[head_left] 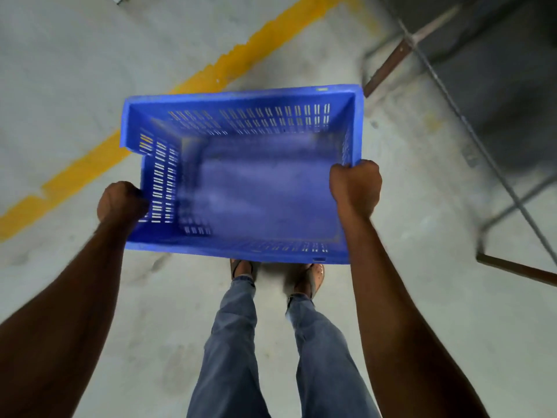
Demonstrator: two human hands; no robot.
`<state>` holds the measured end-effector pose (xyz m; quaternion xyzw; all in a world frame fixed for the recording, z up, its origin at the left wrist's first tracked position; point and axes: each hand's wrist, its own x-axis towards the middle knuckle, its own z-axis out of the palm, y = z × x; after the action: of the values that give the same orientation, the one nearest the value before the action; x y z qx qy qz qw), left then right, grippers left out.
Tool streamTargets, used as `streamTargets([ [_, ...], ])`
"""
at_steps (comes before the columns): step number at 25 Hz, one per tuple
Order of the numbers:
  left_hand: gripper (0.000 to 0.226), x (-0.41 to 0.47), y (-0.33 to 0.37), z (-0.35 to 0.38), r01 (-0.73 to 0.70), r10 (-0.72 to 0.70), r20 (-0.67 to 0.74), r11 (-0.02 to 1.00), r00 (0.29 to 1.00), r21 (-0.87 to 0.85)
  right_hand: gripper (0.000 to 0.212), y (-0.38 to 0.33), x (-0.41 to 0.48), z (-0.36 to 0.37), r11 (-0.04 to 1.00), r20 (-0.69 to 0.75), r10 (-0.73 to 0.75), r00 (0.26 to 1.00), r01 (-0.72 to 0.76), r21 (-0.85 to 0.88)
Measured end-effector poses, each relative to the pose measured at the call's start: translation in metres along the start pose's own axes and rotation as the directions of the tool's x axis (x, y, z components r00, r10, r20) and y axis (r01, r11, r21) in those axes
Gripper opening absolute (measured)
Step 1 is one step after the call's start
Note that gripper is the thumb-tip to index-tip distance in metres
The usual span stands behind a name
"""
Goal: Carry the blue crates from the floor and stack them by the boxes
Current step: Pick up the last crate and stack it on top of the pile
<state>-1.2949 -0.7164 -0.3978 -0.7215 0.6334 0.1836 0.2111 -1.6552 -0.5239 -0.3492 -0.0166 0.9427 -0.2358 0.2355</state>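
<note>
Item: one blue crate, plastic, rectangular, open top, with rows of slots in all four walls.
- Contents: only its own flat bottom panel shows inside. The view is blurred, so fine detail cannot be made out.
- Position: held off the floor in front of the person, long sides running left to right. Its near edge hangs over the toes of the sandals, and its far left corner lies over the yellow line.

Item: left hand.
- Closed tight into a fist around the rim of the crate's left short side, towards the near corner.
- Knuckles face up, fingers are tucked out of sight, and the arm is stretched straight out.

Item: right hand.
- Closed into a fist over the rim of the right short side, about midway along it.
- Fingers wrap down over the edge, and this arm is also straight.

Surroundings:
- The floor is grey concrete, scuffed and stained.
- The yellow line is a broad painted stripe with chipped edges, running diagonally from the left edge of the floor up towards the far right.
- A metal frame of thin grey bars with rusty brown feet stands on the floor to the right of the crate, near its far right corner but not touching it.
- Below the crate are the person's legs in grey-blue trousers, with both feet on the floor.
</note>
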Motion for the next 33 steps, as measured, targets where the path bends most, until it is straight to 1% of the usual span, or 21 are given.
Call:
streamTargets([
  [2, 0.020, -0.029, -0.022, -0.023, -0.012, 0.013, 0.016, 0.999, 1.000, -0.049, 0.022, -0.014, -0.026, -0.025, 1.000, 0.010, -0.018, 1.000, 0.018, 0.004],
  [4, 0.020, -0.057, -0.041, -0.048, -0.034, 0.035, 0.002, 0.994, 0.999, -0.107, 0.028, -0.026, -0.044, -0.051, 0.999, 0.002, -0.054, 0.999, 0.054, -0.010],
  [7, 0.030, -0.103, -0.068, -0.085, -0.030, 0.028, -0.016, 0.980, 0.999, -0.197, 0.036, -0.046, -0.064, -0.091, 0.989, -0.009, -0.132, 0.991, 0.131, -0.075],
  [9, 0.035, -0.131, -0.080, -0.105, -0.020, 0.004, -0.068, 0.968, 0.998, -0.249, 0.039, -0.059, -0.072, -0.113, 0.973, 0.012, -0.204, 0.979, 0.204, -0.112],
  [10, 0.040, -0.146, -0.087, -0.115, 0.008, -0.031, -0.073, 0.956, 0.997, -0.294, 0.039, -0.066, -0.080, -0.123, 0.962, 0.030, -0.245, 0.969, 0.246, -0.117],
  [11, 0.049, -0.163, -0.093, -0.124, 0.047, -0.066, -0.045, 0.940, 0.997, -0.337, 0.040, -0.072, -0.088, -0.130, 0.953, 0.047, -0.275, 0.960, 0.279, -0.119],
  [12, 0.061, -0.174, -0.102, -0.129, 0.068, -0.081, -0.018, 0.923, 0.997, -0.378, 0.040, -0.077, -0.095, -0.136, 0.943, 0.072, -0.299, 0.952, 0.306, -0.130],
  [14, 0.095, -0.201, -0.127, -0.144, 0.122, -0.104, 0.064, 0.857, 0.993, -0.501, 0.038, -0.088, -0.110, -0.149, 0.914, 0.144, -0.351, 0.925, 0.372, -0.162],
  [15, 0.107, -0.216, -0.147, -0.152, 0.161, -0.100, 0.135, 0.781, 0.986, -0.603, 0.037, -0.094, -0.120, -0.156, 0.890, 0.202, -0.386, 0.900, 0.421, -0.174],
  [16, 0.113, -0.232, -0.163, -0.158, 0.200, -0.097, 0.185, 0.684, 0.978, -0.702, 0.035, -0.101, -0.128, -0.161, 0.868, 0.269, -0.408, 0.872, 0.462, -0.181],
  [17, 0.114, -0.248, -0.180, -0.165, 0.257, -0.072, 0.264, 0.567, 0.962, -0.783, 0.032, -0.109, -0.136, -0.165, 0.843, 0.346, -0.424, 0.837, 0.504, -0.185],
  [18, 0.112, -0.265, -0.195, -0.172, 0.309, -0.042, 0.327, 0.461, 0.944, -0.832, 0.025, -0.118, -0.147, -0.167, 0.817, 0.419, -0.437, 0.796, 0.546, -0.185],
  [19, 0.106, -0.284, -0.208, -0.180, 0.348, -0.022, 0.372, 0.408, 0.928, -0.844, 0.018, -0.125, -0.159, -0.166, 0.792, 0.486, -0.436, 0.757, 0.579, -0.192],
  [20, 0.098, -0.300, -0.225, -0.185, 0.358, -0.028, 0.379, 0.396, 0.925, -0.846, 0.014, -0.131, -0.174, -0.163, 0.758, 0.538, -0.430, 0.725, 0.614, -0.222],
  [22, 0.076, -0.314, -0.264, -0.181, 0.372, -0.032, 0.401, 0.444, 0.916, -0.815, 0.012, -0.142, -0.205, -0.153, 0.678, 0.595, -0.397, 0.699, 0.660, -0.324],
  [23, 0.062, -0.321, -0.286, -0.175, 0.395, -0.043, 0.424, 0.456, 0.905, -0.797, 0.014, -0.143, -0.225, -0.148, 0.629, 0.627, -0.388, 0.676, 0.691, -0.356],
  [24, 0.054, -0.326, -0.310, -0.164, 0.415, -0.081, 0.431, 0.474, 0.899, -0.777, 0.019, -0.142, -0.245, -0.143, 0.591, 0.656, -0.379, 0.653, 0.716, -0.372],
  [26, 0.044, -0.343, -0.356, -0.144, 0.413, -0.209, 0.357, 0.524, 0.910, -0.745, 0.028, -0.132, -0.296, -0.139, 0.524, 0.680, -0.412, 0.606, 0.769, -0.368],
  [29, 0.015, -0.388, -0.416, -0.120, 0.370, -0.322, 0.217, 0.556, 0.922, -0.745, 0.031, -0.113, -0.369, -0.128, 0.448, 0.689, -0.454, 0.565, 0.813, -0.371],
  [31, 0.011, -0.415, -0.466, -0.100, 0.383, -0.376, 0.181, 0.582, 0.909, -0.717, 0.029, -0.099, -0.422, -0.116, 0.411, 0.706, -0.484, 0.518, 0.846, -0.339],
  [33, 0.017, -0.442, -0.516, -0.083, 0.391, -0.395, 0.174, 0.578, 0.902, -0.716, 0.025, -0.088, -0.470, -0.102, 0.402, 0.713, -0.522, 0.469, 0.872, -0.279],
])
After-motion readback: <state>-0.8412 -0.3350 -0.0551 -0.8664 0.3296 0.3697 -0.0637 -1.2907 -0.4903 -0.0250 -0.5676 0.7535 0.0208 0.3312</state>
